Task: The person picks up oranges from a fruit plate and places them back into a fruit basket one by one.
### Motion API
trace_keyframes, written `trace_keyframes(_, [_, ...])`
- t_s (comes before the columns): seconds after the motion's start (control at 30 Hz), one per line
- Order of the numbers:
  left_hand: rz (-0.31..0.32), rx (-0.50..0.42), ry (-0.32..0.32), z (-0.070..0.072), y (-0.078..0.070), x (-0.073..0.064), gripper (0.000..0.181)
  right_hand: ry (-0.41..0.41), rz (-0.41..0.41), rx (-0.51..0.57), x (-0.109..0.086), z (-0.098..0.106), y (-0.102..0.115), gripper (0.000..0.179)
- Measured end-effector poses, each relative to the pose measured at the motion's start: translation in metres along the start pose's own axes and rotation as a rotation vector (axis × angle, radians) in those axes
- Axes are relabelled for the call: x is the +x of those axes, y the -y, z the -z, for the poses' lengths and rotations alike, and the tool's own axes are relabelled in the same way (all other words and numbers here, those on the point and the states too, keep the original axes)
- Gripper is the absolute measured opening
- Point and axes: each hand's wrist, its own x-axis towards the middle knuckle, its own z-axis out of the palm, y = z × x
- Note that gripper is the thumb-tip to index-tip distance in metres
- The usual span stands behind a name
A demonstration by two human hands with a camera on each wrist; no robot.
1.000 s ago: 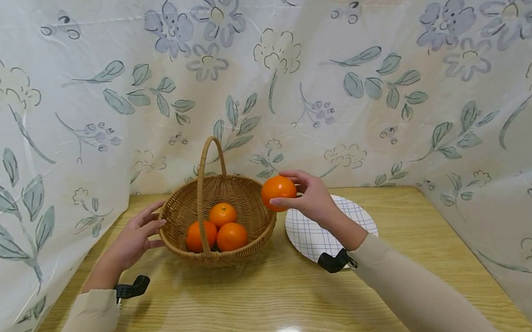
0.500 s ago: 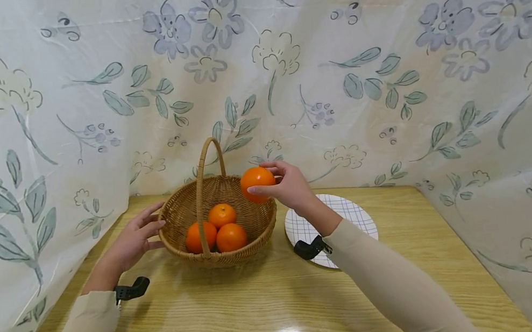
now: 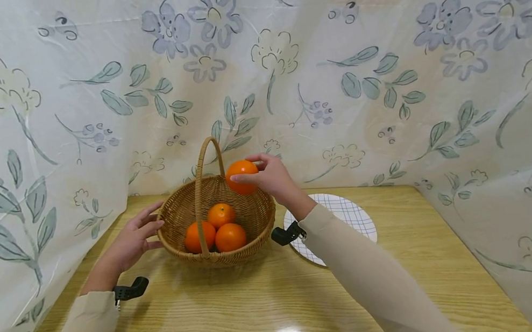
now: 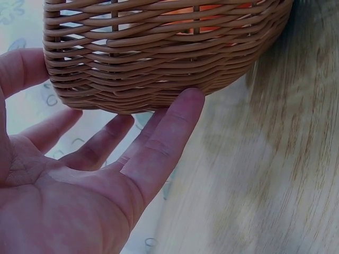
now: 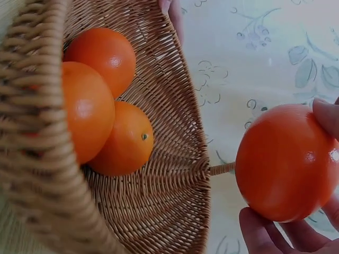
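Raised over the back right of the wicker basket, my right hand grips a glossy orange between thumb and fingers. The right wrist view shows this held orange beside the basket's rim, apart from the fruit inside. Three oranges lie clustered in the basket, one with its stem end showing. My left hand rests against the basket's left side with fingers spread and nearly straight. In the left wrist view, a fingertip touches the woven wall from below.
The basket's tall arched handle rises across its middle. A round white plate with a blue grid pattern lies right of the basket, partly under the right forearm. The wooden table meets floral cloth at the back and sides.
My right hand has carried its orange left and slightly upward, from beside the basket's right rim to over the basket. The left hand and the basket have stayed put.
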Motion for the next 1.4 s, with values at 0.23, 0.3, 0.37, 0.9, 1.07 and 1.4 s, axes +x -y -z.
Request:
trace_keyframes(0.23, [0.004, -0.002, 0.002, 0.0, -0.002, -0.001, 0.069, -0.008, -0.066, -0.024, 0.014, -0.015, -0.003, 0.059])
trace_keyframes(0.3, [0.005, -0.003, 0.002, -0.001, -0.002, -0.001, 0.069, -0.012, -0.084, -0.015, 0.017, -0.018, -0.005, 0.057])
trace_keyframes(0.37, [0.005, -0.004, 0.001, -0.001, -0.002, -0.001, 0.068, -0.021, -0.099, -0.02, 0.021, -0.021, -0.008, 0.056])
trace_keyframes(0.9, [0.006, 0.01, 0.002, 0.0, -0.002, -0.002, 0.069, -0.038, -0.185, -0.049, 0.036, -0.042, -0.019, 0.06])
trace_keyframes(1.07, [0.003, 0.005, 0.001, 0.0, -0.002, -0.001, 0.069, -0.039, -0.197, -0.15, 0.04, -0.046, -0.02, 0.065])
trace_keyframes(1.4, [0.009, 0.009, 0.0, 0.002, -0.002, 0.001, 0.068, -0.022, -0.211, -0.269, 0.045, -0.051, -0.022, 0.068])
